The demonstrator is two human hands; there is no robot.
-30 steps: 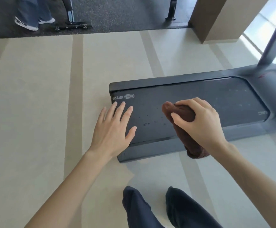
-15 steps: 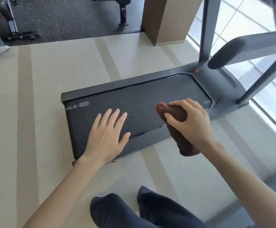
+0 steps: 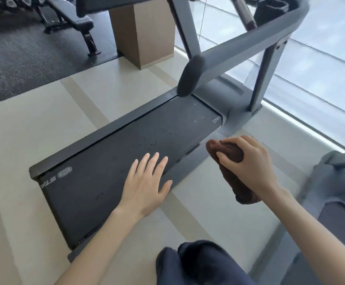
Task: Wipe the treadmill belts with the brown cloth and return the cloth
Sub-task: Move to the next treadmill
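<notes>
Curling round the soft, nubby brown cloth, bunched into a thick roll, the right hand keeps a closed grip on it at four o'clock, just past the belt's grey side rail, above smooth pale floor. Over the flat, matte treadmill belt the left hand spreads straight fingers, grip open, holding nothing

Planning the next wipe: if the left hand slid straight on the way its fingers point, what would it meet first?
Only bare treadmill belt lies ahead of the left hand; then, probably, the far side rail near the front, beneath the rounded handrail end. Depth there is unclear.
</notes>
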